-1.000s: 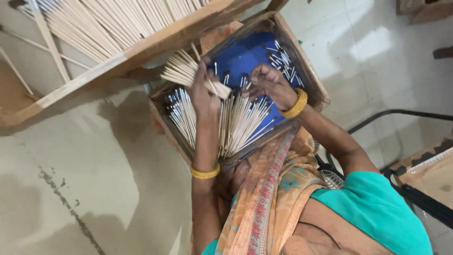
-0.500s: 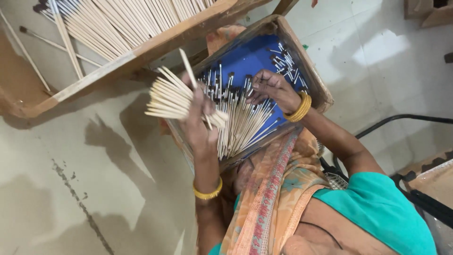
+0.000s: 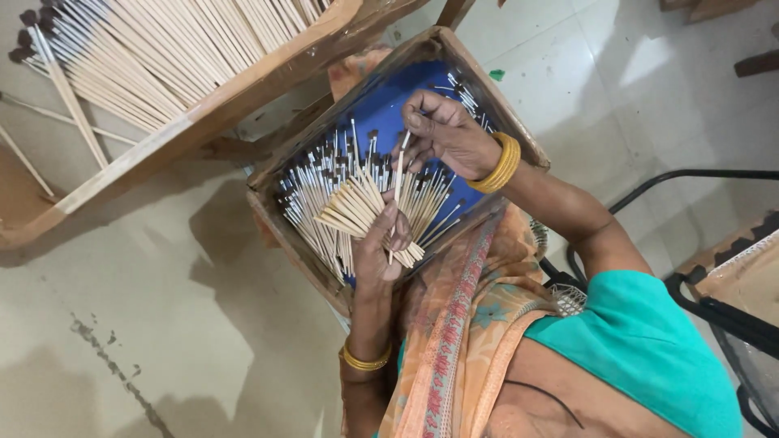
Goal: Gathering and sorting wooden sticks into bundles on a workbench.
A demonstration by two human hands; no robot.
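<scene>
Left hand [image 3: 380,253] clamps a bundle [image 3: 359,212] of pale sticks, fanned up and left over the tray [image 3: 280,223]; just right, one stick [image 3: 398,191] stands nearly upright between both hands (top pinched by the right hand [image 3: 450,134]), nearer the left grip

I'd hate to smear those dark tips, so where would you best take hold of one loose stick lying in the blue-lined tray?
Probably by the bare pale shaft, well away from the dark tip, coming from above with fingertips. The loose sticks lie flat and crowded in the wooden tray, so only their tops are free. The right hand pinches one that way; the left hand grips a bundle by its shafts.
</scene>
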